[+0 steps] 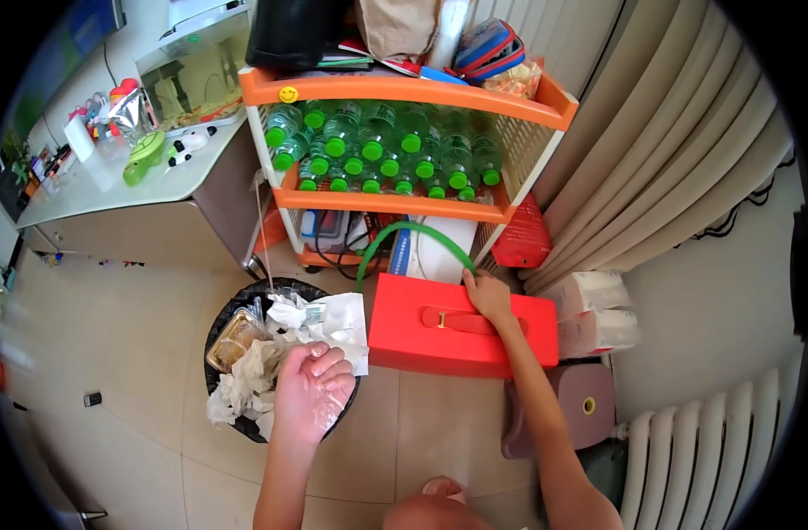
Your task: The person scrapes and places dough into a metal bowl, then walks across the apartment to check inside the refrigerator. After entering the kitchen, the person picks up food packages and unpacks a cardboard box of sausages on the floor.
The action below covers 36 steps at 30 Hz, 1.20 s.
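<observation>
Right hand [486, 297]: grip clamped on green hoop [417, 227], by red handled box [404, 329] | left hand [316, 389]: above waste bin [213, 375], grip unclear | hoop unreleased

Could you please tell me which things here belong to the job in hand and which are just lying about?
Likely in use: red box, green tube, both at the right hand.
Seemingly lying about: green-capped bottles, stool, zipped case.

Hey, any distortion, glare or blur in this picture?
Head view: fisheye distortion, black rounded corners, the curtain folds bowing; head view: whitish shine across the left hand; head view: the red box looks reasonably sharp, its edges clear.
</observation>
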Each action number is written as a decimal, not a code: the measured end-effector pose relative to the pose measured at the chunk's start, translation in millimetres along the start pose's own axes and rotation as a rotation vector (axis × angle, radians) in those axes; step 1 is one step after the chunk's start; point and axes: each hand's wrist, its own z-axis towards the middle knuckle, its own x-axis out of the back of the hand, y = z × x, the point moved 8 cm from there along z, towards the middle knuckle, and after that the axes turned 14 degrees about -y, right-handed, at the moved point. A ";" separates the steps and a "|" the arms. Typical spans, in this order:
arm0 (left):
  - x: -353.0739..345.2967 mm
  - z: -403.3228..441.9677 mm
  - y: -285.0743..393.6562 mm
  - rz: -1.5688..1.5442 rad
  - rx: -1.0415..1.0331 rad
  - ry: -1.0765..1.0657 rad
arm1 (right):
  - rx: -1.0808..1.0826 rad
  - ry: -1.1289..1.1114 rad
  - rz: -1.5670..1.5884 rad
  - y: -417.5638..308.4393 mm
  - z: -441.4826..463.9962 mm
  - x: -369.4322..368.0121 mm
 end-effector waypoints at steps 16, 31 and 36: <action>29.9 4.3 -111.9 -0.188 0.305 -0.050 | -0.053 -0.026 -0.308 -32.7 -96.5 11.0; 70.1 -63.8 -80.6 -0.103 0.225 0.192 | -0.028 0.042 -0.204 -45.0 -113.9 13.9; 75.6 -67.1 -81.1 -0.101 0.208 0.190 | 0.050 0.092 -0.206 -41.7 -106.7 16.7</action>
